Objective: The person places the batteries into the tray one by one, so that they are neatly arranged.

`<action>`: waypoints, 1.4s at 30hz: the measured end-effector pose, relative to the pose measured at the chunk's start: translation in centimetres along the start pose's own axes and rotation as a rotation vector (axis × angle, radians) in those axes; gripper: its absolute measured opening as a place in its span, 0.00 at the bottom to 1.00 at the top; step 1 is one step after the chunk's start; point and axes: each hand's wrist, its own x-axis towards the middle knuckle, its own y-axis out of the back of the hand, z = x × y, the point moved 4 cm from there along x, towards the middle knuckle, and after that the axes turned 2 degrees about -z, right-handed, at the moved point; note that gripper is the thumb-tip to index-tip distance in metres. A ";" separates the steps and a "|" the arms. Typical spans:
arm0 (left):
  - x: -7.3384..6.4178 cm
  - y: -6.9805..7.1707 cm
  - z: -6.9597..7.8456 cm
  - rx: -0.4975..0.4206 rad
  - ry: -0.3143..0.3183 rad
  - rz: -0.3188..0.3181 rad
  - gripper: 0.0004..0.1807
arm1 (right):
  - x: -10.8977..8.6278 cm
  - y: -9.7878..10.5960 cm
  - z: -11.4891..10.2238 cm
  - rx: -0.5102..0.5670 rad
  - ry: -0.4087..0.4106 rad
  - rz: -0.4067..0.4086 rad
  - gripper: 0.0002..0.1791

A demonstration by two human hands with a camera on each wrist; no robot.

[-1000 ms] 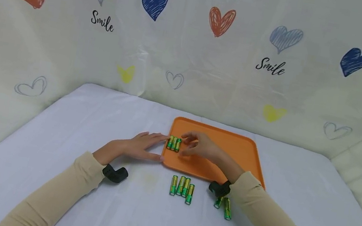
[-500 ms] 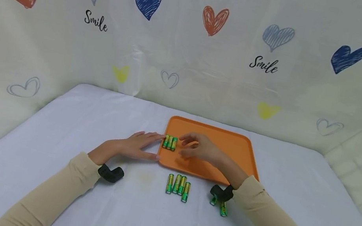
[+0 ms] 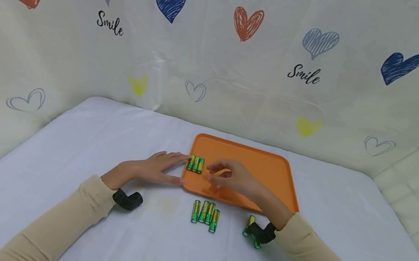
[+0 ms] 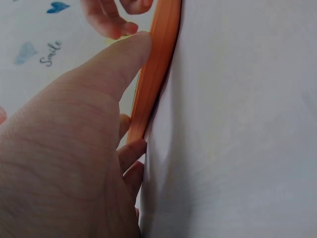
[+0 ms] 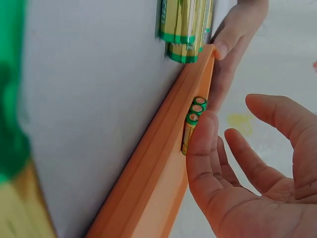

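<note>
Three green-and-gold batteries [image 3: 196,164] stand side by side in a row at the left end of the orange tray [image 3: 259,157]. My left hand [image 3: 159,169] has its fingers extended, fingertips at the tray's left rim; the thumb [image 4: 133,49] meets that rim in the left wrist view. Over the tray, just right of the row, hovers my right hand [image 3: 236,177], its fingers loosely curved and nothing between them. In the right wrist view, a gap parts the thumb from the fingers [image 5: 200,148], which overlap the small batteries [image 5: 192,119].
Several more batteries [image 3: 204,212] lie on the white cloth [image 3: 156,251] in front of the tray. Two others [image 3: 250,220] lie farther right, partly hidden by the black wrist camera [image 3: 264,234]. A curtain [image 3: 263,79] printed with hearts hangs behind the table.
My right hand has drawn slightly right and toward me, away from the three batteries, still holding nothing. My left hand stays at the rim. The head view has turned a little.
</note>
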 end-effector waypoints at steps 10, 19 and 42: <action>0.2 0.0 -0.3 0.006 -0.011 -0.003 0.46 | -2.3 -0.8 -0.4 -0.059 0.062 -0.031 0.20; 0.1 0.1 -0.2 0.015 -0.009 0.005 0.46 | -4.1 -1.3 -0.4 -0.074 0.141 -0.051 0.13; 0.0 0.0 0.0 0.007 0.001 -0.007 0.45 | -6.6 -2.8 0.9 -0.161 0.101 -0.098 0.22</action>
